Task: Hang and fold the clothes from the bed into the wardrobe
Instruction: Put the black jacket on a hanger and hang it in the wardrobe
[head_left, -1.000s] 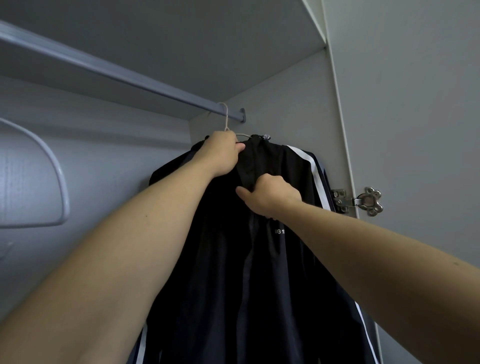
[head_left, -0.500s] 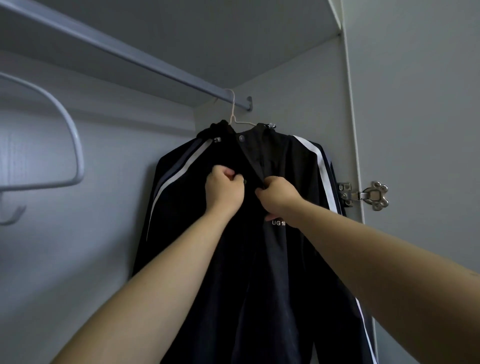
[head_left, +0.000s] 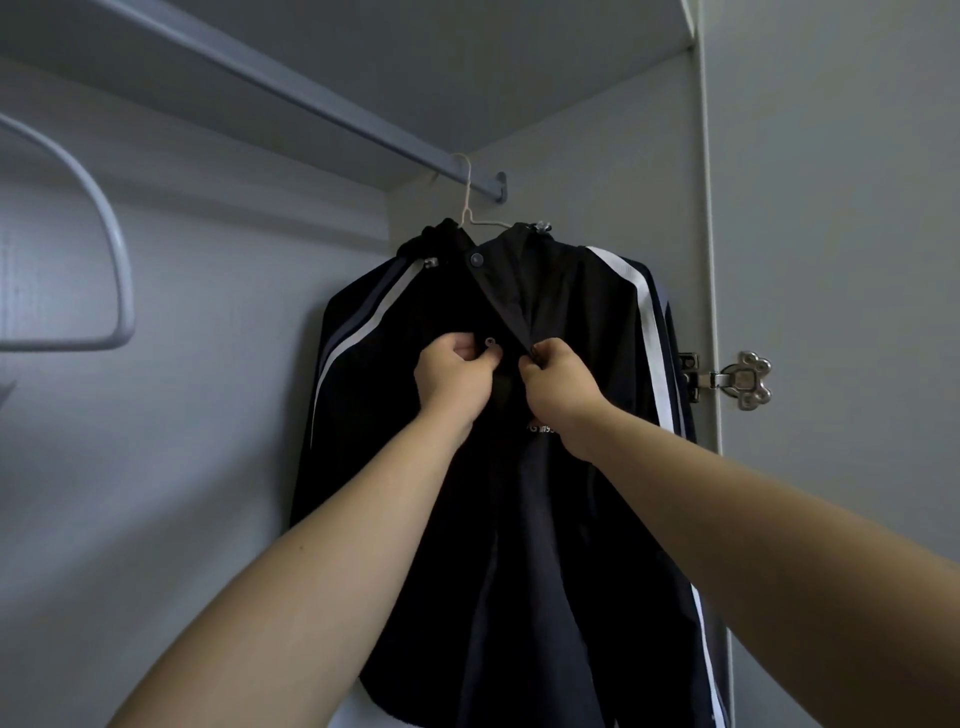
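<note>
A black jacket (head_left: 571, 519) with white stripes down both sleeves hangs on a thin pale wire hanger (head_left: 470, 208). The hanger hooks over the grey wardrobe rail (head_left: 311, 98) near its right end. My left hand (head_left: 454, 376) grips the jacket's left front edge at chest height, beside a snap button. My right hand (head_left: 556, 382) pinches the right front edge close by. The two front edges are drawn close together between my hands. Small white lettering on the chest is partly hidden by my right wrist.
The wardrobe's side wall (head_left: 623, 171) stands right behind the jacket. A metal door hinge (head_left: 737, 382) sits on the open door (head_left: 841, 260) at right. A white curved hanger (head_left: 111, 260) hangs at the far left. A shelf (head_left: 467, 62) runs above the rail.
My left hand came down from the hanger's neck to the jacket's front at chest height. Both hands now hold the two front edges together. The view has shifted slightly lower.
</note>
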